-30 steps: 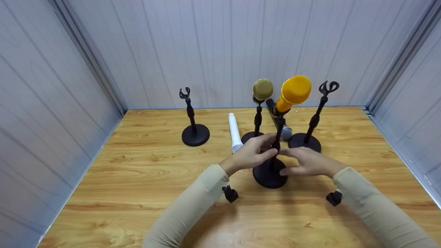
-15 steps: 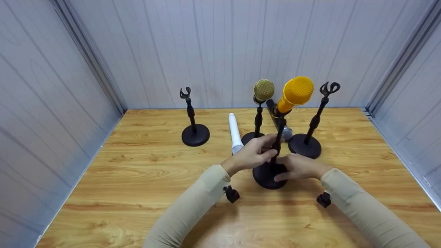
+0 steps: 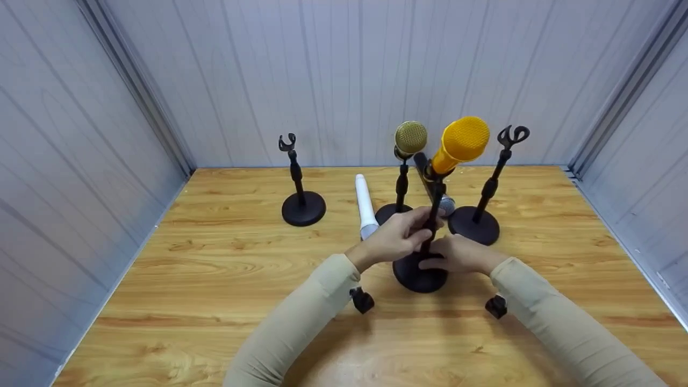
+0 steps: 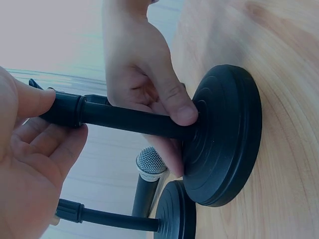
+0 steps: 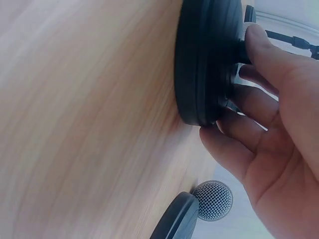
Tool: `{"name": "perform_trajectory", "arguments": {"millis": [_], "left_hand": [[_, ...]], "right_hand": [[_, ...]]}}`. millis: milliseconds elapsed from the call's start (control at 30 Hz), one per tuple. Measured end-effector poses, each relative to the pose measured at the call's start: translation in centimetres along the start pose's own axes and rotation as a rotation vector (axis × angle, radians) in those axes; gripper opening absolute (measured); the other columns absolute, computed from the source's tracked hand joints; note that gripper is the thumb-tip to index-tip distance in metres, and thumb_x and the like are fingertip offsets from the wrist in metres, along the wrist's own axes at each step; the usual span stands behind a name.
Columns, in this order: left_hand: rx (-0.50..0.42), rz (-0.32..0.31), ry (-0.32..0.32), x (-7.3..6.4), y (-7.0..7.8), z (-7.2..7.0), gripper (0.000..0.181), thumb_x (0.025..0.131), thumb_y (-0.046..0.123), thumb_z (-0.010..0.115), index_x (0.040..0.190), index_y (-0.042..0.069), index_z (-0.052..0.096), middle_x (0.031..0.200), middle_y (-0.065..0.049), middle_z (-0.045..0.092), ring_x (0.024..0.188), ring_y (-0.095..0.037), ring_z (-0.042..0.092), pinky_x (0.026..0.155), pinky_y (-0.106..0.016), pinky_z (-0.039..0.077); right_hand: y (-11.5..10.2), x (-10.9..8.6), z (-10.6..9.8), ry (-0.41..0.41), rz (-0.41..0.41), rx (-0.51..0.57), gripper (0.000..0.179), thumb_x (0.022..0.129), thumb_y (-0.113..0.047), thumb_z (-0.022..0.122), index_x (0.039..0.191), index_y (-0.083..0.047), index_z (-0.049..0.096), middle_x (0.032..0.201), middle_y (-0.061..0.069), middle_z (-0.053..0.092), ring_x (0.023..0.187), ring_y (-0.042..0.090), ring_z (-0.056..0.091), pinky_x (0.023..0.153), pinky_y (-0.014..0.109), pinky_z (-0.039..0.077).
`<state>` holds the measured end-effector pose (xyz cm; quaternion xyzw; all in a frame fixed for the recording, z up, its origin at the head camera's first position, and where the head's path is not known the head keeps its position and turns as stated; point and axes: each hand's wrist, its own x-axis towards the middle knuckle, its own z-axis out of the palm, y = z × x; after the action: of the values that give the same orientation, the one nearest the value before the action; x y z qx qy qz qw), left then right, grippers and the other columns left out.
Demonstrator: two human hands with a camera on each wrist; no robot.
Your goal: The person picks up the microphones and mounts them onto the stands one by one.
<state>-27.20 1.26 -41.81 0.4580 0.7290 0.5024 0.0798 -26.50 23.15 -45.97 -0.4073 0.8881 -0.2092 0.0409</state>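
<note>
A black microphone stand [image 3: 418, 275] stands upright on the wooden table, with a yellow microphone [image 3: 465, 141] tilted in its clip. My left hand [image 3: 395, 236] pinches the collar partway up the pole, thumb on the near side. Low on the same pole, just above the round base [image 4: 227, 137], my right hand [image 3: 461, 253] holds on with its thumb [image 4: 174, 102] against the pole. In the right wrist view, the lower fingers [image 5: 232, 147] of that hand reach the rim of the base. The far side of the right fingers is hidden in the head view.
Behind stands a second stand [image 3: 401, 185] carrying a gold microphone [image 3: 411, 137]. A white microphone [image 3: 364, 199] and a black one [image 3: 445, 206] lie on the table. Stands with bare clips are at right [image 3: 475, 226] and left [image 3: 303, 208]. Pale panel walls surround the table.
My right hand has moved left from beside the base and closed in on the bottom of the pole. The left hand keeps its pinch on the collar, and the stand has stayed in place.
</note>
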Motion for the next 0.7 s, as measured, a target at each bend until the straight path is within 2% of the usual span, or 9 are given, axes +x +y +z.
{"name": "perform_trajectory", "arguments": {"millis": [100, 233, 333, 467, 700], "left_hand": [[0.007, -0.003, 0.000, -0.01, 0.06, -0.10, 0.031, 0.107, 0.005, 0.049, 0.137, 0.007, 0.055, 0.122, -0.001, 0.066, 0.082, -0.035, 0.065, 0.071, -0.023, 0.053], [0.031, 0.015, 0.007, 0.01, 0.00, -0.18, 0.031, 0.106, 0.005, 0.051, 0.136, 0.006, 0.055, 0.123, -0.003, 0.067, 0.098, -0.016, 0.067, 0.083, -0.022, 0.053], [0.023, 0.027, 0.005, 0.03, -0.06, -0.20, 0.032, 0.105, 0.004, 0.052, 0.137, 0.005, 0.056, 0.124, -0.006, 0.067, 0.113, -0.008, 0.063, 0.093, -0.022, 0.051], [-0.001, 0.029, 0.005, 0.03, -0.07, -0.29, 0.034, 0.104, 0.002, 0.055, 0.138, 0.003, 0.056, 0.126, -0.009, 0.068, 0.121, -0.011, 0.062, 0.097, -0.023, 0.050], [-0.010, 0.003, 0.017, 0.16, -0.04, -0.33, 0.040, 0.102, 0.001, 0.059, 0.142, 0.001, 0.055, 0.126, -0.013, 0.068, 0.121, -0.016, 0.063, 0.095, -0.022, 0.050]], "right_hand": [[0.13, 0.10, 0.10, 0.010, 0.006, 0.012, 0.024, 0.096, -0.029, 0.072, 0.079, -0.014, 0.066, 0.068, -0.011, 0.062, 0.061, 0.001, 0.056, 0.056, 0.023, 0.046], [0.15, 0.14, 0.15, 0.011, 0.019, 0.007, 0.023, 0.096, -0.030, 0.072, 0.079, -0.015, 0.067, 0.067, -0.013, 0.061, 0.060, 0.000, 0.056, 0.057, 0.023, 0.046], [0.07, 0.08, 0.18, 0.013, 0.021, -0.006, 0.023, 0.096, -0.030, 0.073, 0.079, -0.015, 0.067, 0.067, -0.013, 0.061, 0.060, 0.000, 0.056, 0.056, 0.024, 0.046], [-0.02, -0.01, 0.20, 0.003, 0.038, -0.008, 0.021, 0.096, -0.032, 0.072, 0.083, -0.015, 0.069, 0.070, -0.011, 0.064, 0.061, 0.001, 0.057, 0.058, 0.025, 0.047], [0.01, 0.04, 0.40, 0.007, 0.059, -0.004, 0.020, 0.097, -0.033, 0.071, 0.086, -0.016, 0.071, 0.068, -0.013, 0.062, 0.059, 0.000, 0.056, 0.058, 0.025, 0.047]]}}
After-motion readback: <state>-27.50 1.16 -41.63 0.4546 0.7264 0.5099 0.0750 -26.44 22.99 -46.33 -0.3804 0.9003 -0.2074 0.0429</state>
